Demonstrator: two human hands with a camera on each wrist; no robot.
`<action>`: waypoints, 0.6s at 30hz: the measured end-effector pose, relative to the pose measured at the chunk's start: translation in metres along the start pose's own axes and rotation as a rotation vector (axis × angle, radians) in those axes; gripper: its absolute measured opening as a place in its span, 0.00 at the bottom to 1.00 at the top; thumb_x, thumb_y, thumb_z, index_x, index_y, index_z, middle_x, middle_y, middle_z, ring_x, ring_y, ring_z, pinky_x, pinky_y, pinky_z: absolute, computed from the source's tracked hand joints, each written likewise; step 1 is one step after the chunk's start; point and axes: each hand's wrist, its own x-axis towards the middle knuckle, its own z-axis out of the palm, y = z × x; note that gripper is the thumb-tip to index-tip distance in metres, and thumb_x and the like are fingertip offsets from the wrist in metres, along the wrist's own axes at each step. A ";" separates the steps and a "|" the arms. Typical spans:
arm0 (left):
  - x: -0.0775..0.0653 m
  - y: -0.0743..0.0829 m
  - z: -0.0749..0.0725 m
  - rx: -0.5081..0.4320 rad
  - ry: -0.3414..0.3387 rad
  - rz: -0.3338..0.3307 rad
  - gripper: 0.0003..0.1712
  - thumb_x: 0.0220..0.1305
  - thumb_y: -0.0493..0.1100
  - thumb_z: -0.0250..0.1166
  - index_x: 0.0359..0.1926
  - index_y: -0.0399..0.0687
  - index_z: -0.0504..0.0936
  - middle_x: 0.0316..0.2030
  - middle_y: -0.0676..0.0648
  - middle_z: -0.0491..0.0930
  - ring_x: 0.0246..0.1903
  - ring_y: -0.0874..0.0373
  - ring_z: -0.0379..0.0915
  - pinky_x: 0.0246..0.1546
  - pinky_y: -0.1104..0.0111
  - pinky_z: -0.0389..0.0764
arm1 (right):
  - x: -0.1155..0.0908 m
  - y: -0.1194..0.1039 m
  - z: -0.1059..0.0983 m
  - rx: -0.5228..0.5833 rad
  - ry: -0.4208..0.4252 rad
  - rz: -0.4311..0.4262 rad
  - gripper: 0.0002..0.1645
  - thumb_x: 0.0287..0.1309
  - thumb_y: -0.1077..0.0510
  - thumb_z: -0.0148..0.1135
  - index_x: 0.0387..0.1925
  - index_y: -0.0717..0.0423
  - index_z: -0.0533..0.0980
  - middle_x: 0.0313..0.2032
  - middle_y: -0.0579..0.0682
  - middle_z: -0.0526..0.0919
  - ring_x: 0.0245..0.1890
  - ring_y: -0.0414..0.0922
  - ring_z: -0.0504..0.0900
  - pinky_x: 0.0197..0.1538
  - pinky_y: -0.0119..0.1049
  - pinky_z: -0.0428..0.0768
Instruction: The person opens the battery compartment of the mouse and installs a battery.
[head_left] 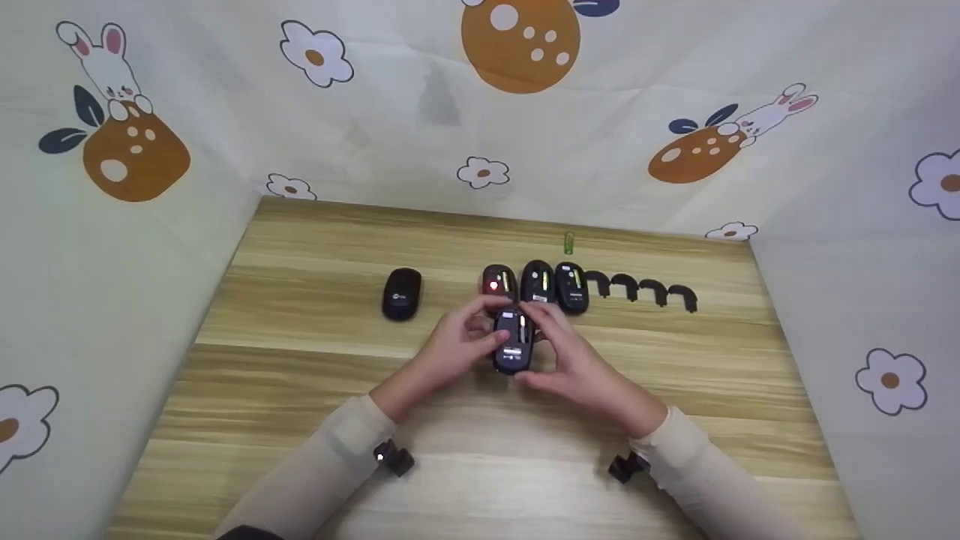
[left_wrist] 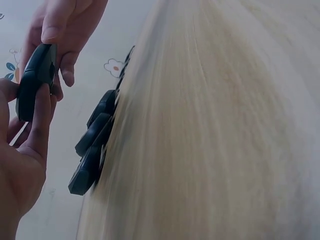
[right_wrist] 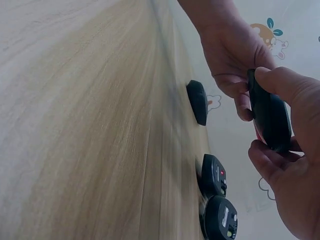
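Observation:
Both hands hold a black computer mouse [head_left: 513, 360] underside up, its narrow battery slot uncovered; in both wrist views it is raised off the table. My left hand [head_left: 456, 339] grips its left side, thumb lying across the underside and fingers around the far side. With my right hand [head_left: 576, 361] I hold its two ends, thumb at the near end and fingertips at the far one. Just beyond lie three more upturned mice, a left one [head_left: 498, 276] with a red light, a middle one [head_left: 537, 286] and a right one [head_left: 573, 294]. Yellow-green batteries show in their slots.
Another mouse [head_left: 402, 291] sits right side up to the left. Several curved black battery covers [head_left: 625, 286] line up right of the row. Behind it lies a small green battery [head_left: 568, 243]. Patterned cloth walls [head_left: 390, 135] enclose the wooden table [head_left: 300, 315] at back and sides.

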 end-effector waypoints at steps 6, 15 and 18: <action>-0.001 0.002 -0.006 0.122 -0.026 0.051 0.37 0.70 0.40 0.78 0.77 0.52 0.76 0.65 0.46 0.79 0.53 0.50 0.83 0.52 0.59 0.90 | 0.005 0.003 0.000 0.016 0.015 0.007 0.63 0.58 0.55 0.86 0.87 0.55 0.59 0.80 0.46 0.64 0.72 0.48 0.76 0.76 0.45 0.75; -0.006 0.001 -0.018 0.284 -0.076 0.068 0.53 0.62 0.46 0.83 0.84 0.62 0.67 0.78 0.53 0.68 0.67 0.50 0.75 0.70 0.47 0.79 | 0.015 0.009 0.002 0.042 0.030 -0.027 0.62 0.57 0.56 0.86 0.87 0.53 0.60 0.79 0.51 0.66 0.75 0.51 0.73 0.75 0.45 0.77; -0.007 0.000 -0.023 0.324 -0.096 0.074 0.58 0.59 0.45 0.85 0.86 0.61 0.63 0.81 0.53 0.65 0.68 0.50 0.74 0.73 0.44 0.74 | 0.020 0.011 0.004 0.059 0.032 -0.040 0.62 0.57 0.57 0.86 0.86 0.53 0.61 0.79 0.52 0.67 0.75 0.51 0.73 0.74 0.46 0.78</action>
